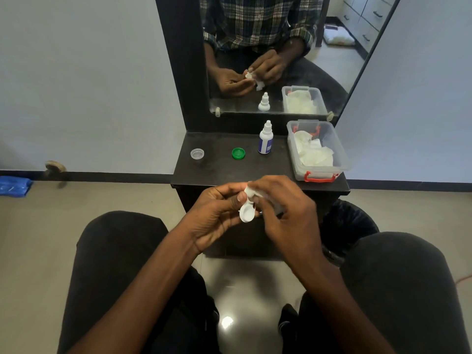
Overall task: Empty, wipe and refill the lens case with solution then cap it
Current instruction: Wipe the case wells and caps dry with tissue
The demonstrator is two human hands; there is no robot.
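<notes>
We see the dark, narrow counter (217, 172) standing under a tall black-framed mirror (281, 60), and our hands are raised just in front of its near edge, above our knees. At the counter's right end sits a clear plastic box with red latches (342, 159), holding crumpled white tissues (315, 152). Just left of the box stands a small white dropper bottle of solution with a blue label (266, 138), upright and capped. Left of the bottle lies a round green screw cap (238, 153), and well apart toward the left end lies a round clear cap (197, 153).

Between our hands we hold the white plastic lens case (247, 213), tilted so that its open round well faces us. Our left hand (217, 213) curls round the case from the left, thumb near the top of it. Our right hand (288, 210) comes in from the right with its fingers bent, pinching a small piece of white tissue (251, 191) against the upper part of the case. Both forearms reach forward from the bottom of the view and converge at the case.
</notes>
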